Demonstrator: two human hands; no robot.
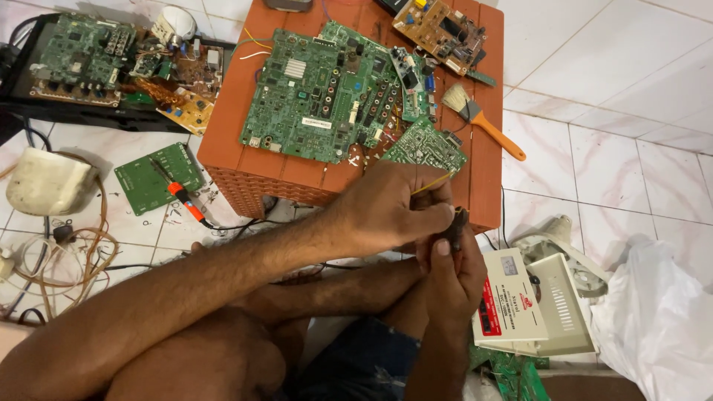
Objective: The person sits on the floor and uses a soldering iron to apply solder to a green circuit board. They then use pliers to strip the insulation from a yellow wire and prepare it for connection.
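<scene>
My left hand (390,212) reaches across my knees and pinches a thin yellow wire (434,182) between thumb and fingers. Just below it, my right hand (451,278) comes up from my lap and grips a small dark part (458,223). The two hands touch at the front edge of an orange-brown plastic stool (483,171). The wire runs up toward a small green circuit board (425,146) lying on the stool. What the dark part is cannot be made out.
A large green board (319,89), a brown board (438,26) and an orange-handled brush (486,122) lie on the stool. On the tiled floor are a soldering iron (186,202), a green board (152,178), tangled wires (67,260), a white box (512,297) and a white bag (661,319).
</scene>
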